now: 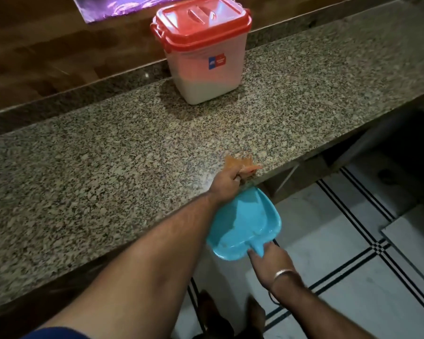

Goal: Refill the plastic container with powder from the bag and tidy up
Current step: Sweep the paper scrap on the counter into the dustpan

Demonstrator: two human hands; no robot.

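Observation:
A translucent plastic container (204, 64) with a closed red lid stands at the back of the granite counter (108, 155), white powder filling its lower part. My left hand (227, 178) is shut on an orange cloth (240, 165), pressed on the counter at its front edge. Just below that edge, a blue dustpan (245, 222) is held by its handle in my right hand (267, 259), the pan's mouth against the counter lip under the cloth. A faint white dusting lies on the counter beside my left hand.
A purple shiny sheet (123, 6) lies on the wooden ledge (47, 52) behind the counter. Below are white floor tiles with black lines (353, 253) and a dark opening under the counter at right (402, 148). My feet (230, 311) show at the bottom.

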